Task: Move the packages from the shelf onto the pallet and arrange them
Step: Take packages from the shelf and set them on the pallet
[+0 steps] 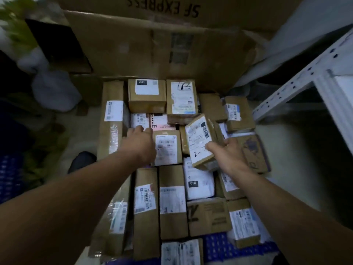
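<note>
Right hand gripping tilted brown cardboard parcel with white label, left hand on packed brown boxes, grip unclear

The blue pallet is mostly hidden under packages. The far carton is cut off by the top edge, the shelf by the right. Label print cannot be read.

A big brown cardboard box at the back carries "SF EXPRESS" in black capitals, upside down from this view. A small brown carton has a black patch on its white label reading "231". A white plastic mailer bag shows "010", white on black. A tilted brown carton bears a handwritten "Z" on its label. The other labels' print is too small to read.
</note>
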